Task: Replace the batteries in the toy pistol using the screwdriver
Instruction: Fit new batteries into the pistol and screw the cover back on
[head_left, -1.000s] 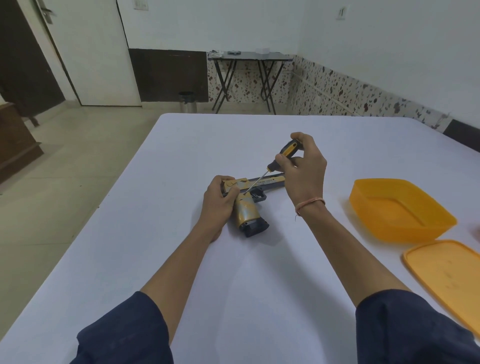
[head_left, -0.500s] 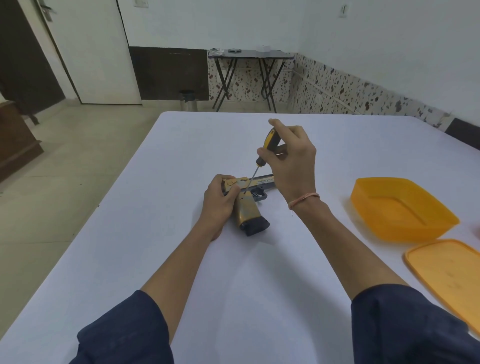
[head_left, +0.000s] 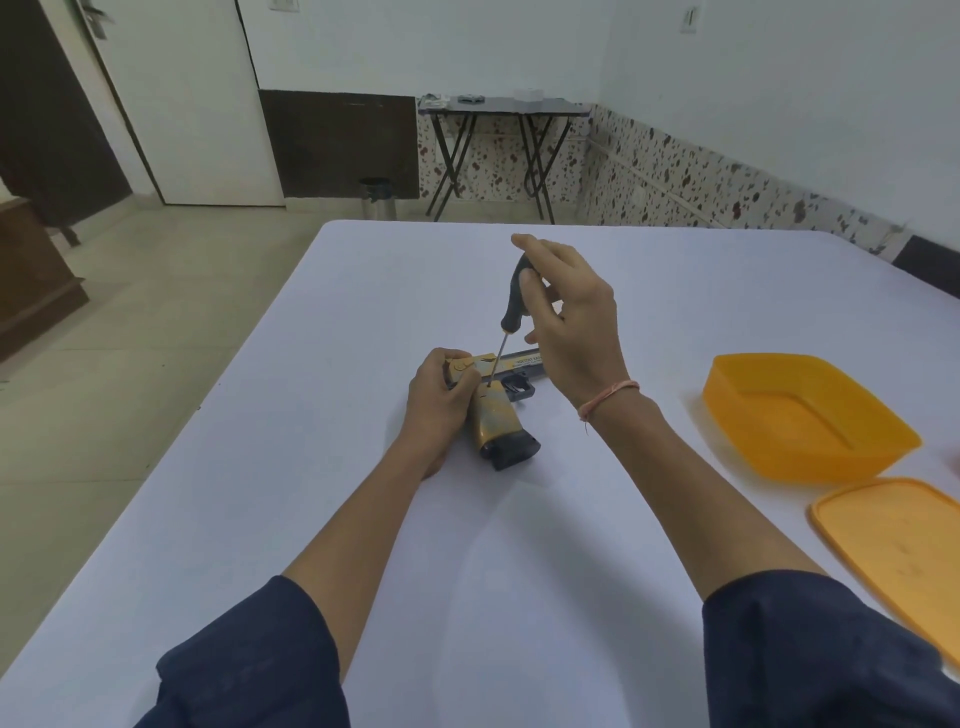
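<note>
The pistol (head_left: 500, 422) lies on its side mid-table (head_left: 311, 467), grip toward 5 o'clock, barrel toward 3 o'clock. The left hand (head_left: 439, 397) grips its rear end from 9 o'clock. The right hand (head_left: 574, 325) holds the screwdriver (head_left: 514, 301) by the handle, nearly upright, tip on the grip's top. An orange box (head_left: 810, 457) sits at 3 o'clock from the pistol, with its lid (head_left: 893, 545) at 4 o'clock.

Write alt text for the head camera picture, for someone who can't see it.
A person's right hand holds a screwdriver almost upright, its tip on the grip of a gold and black toy pistol that the left hand grips on a white table. An orange container and its lid lie to the right.
</note>
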